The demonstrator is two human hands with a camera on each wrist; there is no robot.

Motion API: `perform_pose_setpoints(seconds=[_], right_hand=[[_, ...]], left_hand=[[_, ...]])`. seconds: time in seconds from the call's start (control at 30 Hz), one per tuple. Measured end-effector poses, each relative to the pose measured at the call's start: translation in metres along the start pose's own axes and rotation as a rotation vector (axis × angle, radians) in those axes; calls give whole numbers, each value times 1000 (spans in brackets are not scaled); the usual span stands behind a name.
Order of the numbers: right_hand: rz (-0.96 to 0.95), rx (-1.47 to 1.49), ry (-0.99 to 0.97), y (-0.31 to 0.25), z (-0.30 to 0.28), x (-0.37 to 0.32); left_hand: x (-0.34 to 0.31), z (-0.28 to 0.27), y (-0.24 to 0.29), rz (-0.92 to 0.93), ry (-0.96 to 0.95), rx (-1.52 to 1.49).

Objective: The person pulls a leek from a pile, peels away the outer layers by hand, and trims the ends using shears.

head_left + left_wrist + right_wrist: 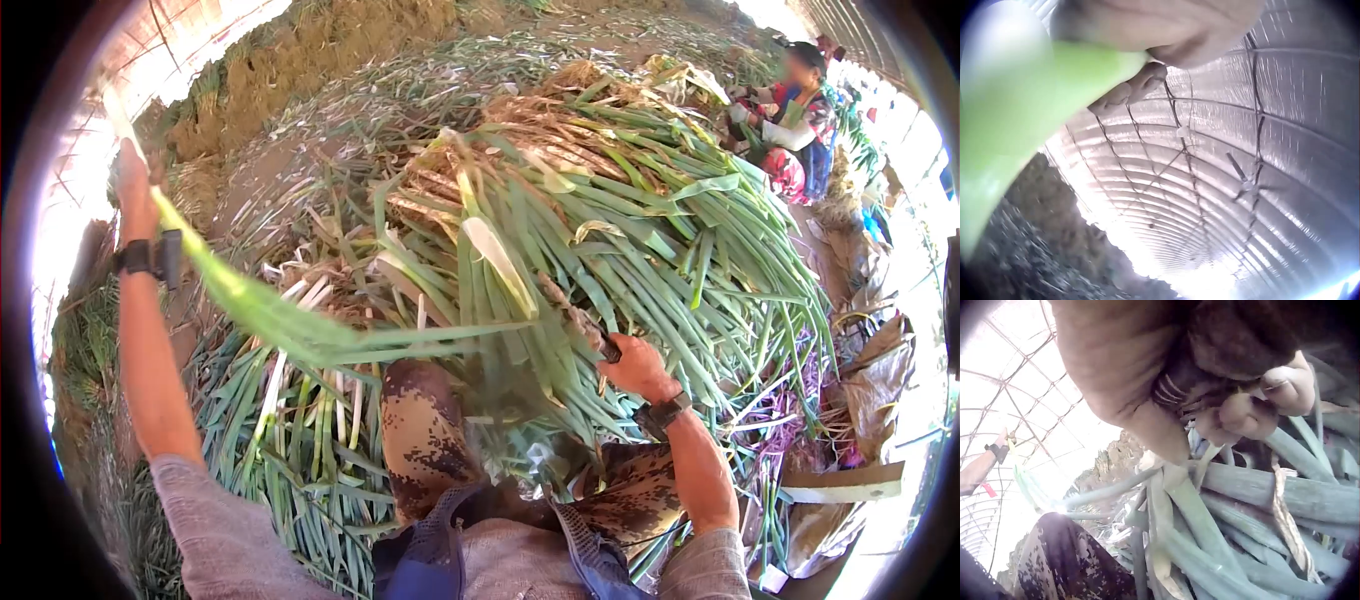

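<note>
Leaf [270,320] | gripped in raised left hand [133,185] | right hand [640,370] grips dark handle [608,350]

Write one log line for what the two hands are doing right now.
left hand: raised, grips long green leaf | right hand: grips dark tool handle | below: heap of green stalks

the long flat leaf strip [250,310] was bright yellow-green. the heaped onion stalks [640,240] were deep green, some white at the base. the mottled cloth trousers [425,440] showed brown blotches on cream. the short ribbed tool handle [609,351] was black, the woven sleeve [215,530] grey, the tangled plastic twine [790,400] purple.
</note>
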State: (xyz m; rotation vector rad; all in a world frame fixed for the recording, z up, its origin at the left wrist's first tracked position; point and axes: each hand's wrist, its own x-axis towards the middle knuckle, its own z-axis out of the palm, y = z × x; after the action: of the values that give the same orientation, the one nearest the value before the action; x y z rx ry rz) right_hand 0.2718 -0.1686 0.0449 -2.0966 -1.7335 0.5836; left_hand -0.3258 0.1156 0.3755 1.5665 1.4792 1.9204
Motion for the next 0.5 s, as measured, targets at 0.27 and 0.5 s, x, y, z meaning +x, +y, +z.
perform_pose_setpoints(seconds=[0.27, 0.5], right_hand=[[-36, 70, -126, -38, -1, 39], [-182, 13, -189, -36, 18, 47]], left_hand=[[-36, -39, -181, 171, -365, 1148], [-198, 211, -238, 80, -737, 522]])
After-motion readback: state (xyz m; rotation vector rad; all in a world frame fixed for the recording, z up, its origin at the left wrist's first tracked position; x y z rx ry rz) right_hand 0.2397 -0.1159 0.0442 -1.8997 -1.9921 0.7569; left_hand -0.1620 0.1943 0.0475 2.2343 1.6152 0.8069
